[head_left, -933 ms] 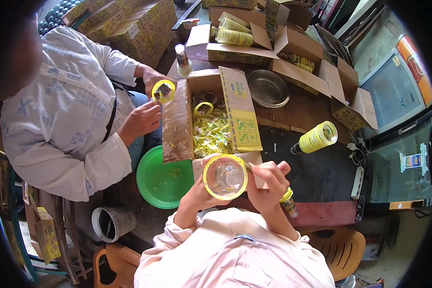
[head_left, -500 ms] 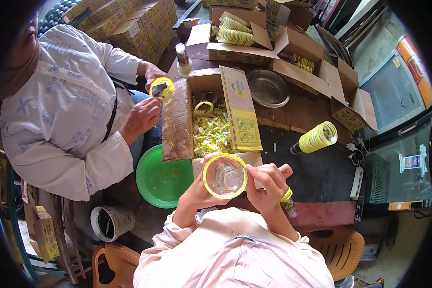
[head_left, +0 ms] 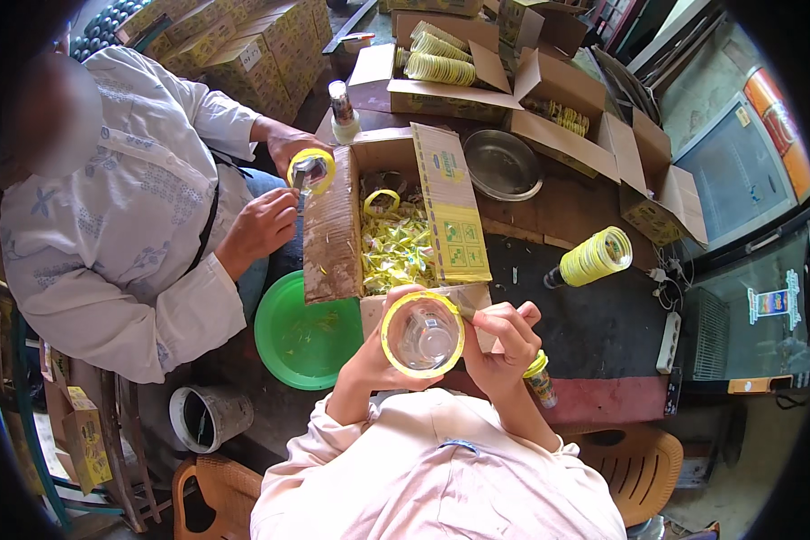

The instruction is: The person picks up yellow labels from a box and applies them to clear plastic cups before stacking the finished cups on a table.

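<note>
Left hand [head_left: 369, 362] is gripping a cup [head_left: 425, 335], fingers curled round, apparently steadying its rim [head_left: 423, 373] — right hand [head_left: 502, 346] is pinching something thin [head_left: 466, 306] there.

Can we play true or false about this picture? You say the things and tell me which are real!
1. The left hand holds a clear cup. True.
2. The cup's rim is blue. False: the rim is yellow.
3. The box in front holds yellow scraps. True: the scraps fill part of the box.
4. The round basin is red. False: the basin is green.
5. A co-worker is on the left. True.
</note>
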### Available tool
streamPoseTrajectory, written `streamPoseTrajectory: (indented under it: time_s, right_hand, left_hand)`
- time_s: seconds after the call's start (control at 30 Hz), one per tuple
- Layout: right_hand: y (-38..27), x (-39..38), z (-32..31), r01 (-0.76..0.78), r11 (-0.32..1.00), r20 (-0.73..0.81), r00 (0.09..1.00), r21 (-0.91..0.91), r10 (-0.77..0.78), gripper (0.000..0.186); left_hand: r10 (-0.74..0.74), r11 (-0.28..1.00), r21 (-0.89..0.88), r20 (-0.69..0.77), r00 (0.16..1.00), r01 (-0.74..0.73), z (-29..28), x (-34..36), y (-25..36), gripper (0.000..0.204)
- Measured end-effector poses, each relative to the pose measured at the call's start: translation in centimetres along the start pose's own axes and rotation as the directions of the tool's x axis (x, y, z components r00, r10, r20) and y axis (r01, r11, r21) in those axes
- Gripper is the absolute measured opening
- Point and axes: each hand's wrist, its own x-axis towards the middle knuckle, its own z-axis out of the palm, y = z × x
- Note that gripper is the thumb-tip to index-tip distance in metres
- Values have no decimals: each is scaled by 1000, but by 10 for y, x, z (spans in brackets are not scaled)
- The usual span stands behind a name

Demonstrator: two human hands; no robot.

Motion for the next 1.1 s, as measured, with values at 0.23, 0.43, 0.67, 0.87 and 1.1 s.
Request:
streamPoseTrajectory:
  time_s: [0.23, 0.43, 0.67, 0.87, 1.1]
  right_hand:
    - [-2, -2, -1, 37, 998, -20, 999, -48, -38, 20]
    - [-3, 0, 1, 63, 995, -27, 998, -74, -65, 21]
    - [2, 0, 0, 40, 999, -8, 999, -23, -40, 20]
    - [0, -3, 0, 12, 999, -37, 999, 29, -11, 22]
    - [-4, -6, 1, 20, 999, -74, 997, 35, -18, 24]
  left_hand:
    - [55, 997, 52, -2, 998, -55, -2, -1, -8, 84]
    - [46, 992, 118, 38, 998, -50, -6, -3, -10, 85]
    - [-24, 999, -24, 118, 993, 27, -6, 1, -4, 84]
    - [124, 992, -20, 90, 988, -122, -5, 5, -4, 83]
    - [-31, 974, -226, 9, 999, 32, 0, 0, -16, 79]
